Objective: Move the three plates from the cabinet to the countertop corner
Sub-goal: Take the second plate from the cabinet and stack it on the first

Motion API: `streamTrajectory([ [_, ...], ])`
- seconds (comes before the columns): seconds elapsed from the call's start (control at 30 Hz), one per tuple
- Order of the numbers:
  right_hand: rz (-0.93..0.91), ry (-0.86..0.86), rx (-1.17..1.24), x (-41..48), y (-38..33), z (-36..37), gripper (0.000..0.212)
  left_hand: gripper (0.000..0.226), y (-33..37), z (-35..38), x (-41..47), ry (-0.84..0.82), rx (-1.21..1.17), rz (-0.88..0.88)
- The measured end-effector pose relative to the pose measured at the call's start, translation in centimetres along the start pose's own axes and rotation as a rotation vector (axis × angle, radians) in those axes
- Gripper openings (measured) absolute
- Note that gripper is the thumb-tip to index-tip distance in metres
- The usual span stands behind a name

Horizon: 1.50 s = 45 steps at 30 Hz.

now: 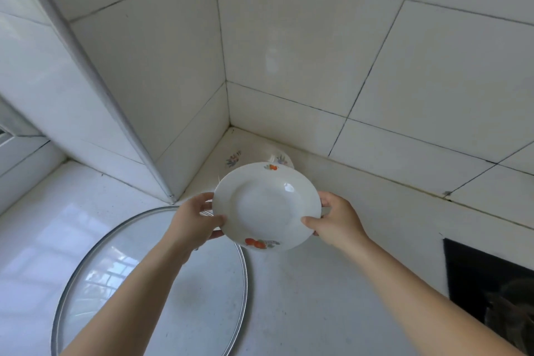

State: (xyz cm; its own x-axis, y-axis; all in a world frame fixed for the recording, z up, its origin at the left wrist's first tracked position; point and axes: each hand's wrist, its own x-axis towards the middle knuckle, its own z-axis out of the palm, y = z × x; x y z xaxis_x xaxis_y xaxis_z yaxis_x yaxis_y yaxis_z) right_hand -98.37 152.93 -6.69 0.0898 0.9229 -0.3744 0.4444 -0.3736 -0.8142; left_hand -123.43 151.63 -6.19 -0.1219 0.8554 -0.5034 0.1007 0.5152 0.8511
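I hold a white plate with orange fruit prints on its rim, level above the countertop. My left hand grips its left edge and my right hand grips its right edge. Behind and below it, in the countertop corner, lies another white plate with small flower prints, mostly hidden by the held plate. Whether more than one plate lies there I cannot tell.
A large glass pot lid with a metal rim lies on the white countertop at the left, under my left forearm. White tiled walls close the corner. A black cooktop is set in the counter at the right.
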Motion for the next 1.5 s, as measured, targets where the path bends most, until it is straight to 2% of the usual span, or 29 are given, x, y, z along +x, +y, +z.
streamTrajectory([
  [0.43, 0.077, -0.034, -0.083, 7.2, -0.3, 3.4, 0.045, 0.043, -2.0, -0.2, 7.6, 0.068, 0.027, -0.091],
  [0.9, 0.063, -0.033, -0.150, 11.0, -0.1, 4.6, 0.045, 0.046, -2.7, 0.2, 10.8, 0.163, 0.051, 0.018],
  [1.13, 0.021, -0.014, -0.188, 11.7, 0.6, 4.3, 0.046, 0.052, -3.5, 0.5, 11.9, 0.181, 0.237, 0.103],
  [1.27, 0.036, 0.012, -0.188, 12.6, 1.4, 4.3, 0.058, 0.062, -3.7, 0.7, 12.4, 0.157, 0.302, 0.112],
  [1.5, 0.025, 0.016, -0.049, 13.3, 2.0, 4.7, 0.060, 0.067, -3.8, 1.3, 13.7, 0.095, 0.283, 0.110],
])
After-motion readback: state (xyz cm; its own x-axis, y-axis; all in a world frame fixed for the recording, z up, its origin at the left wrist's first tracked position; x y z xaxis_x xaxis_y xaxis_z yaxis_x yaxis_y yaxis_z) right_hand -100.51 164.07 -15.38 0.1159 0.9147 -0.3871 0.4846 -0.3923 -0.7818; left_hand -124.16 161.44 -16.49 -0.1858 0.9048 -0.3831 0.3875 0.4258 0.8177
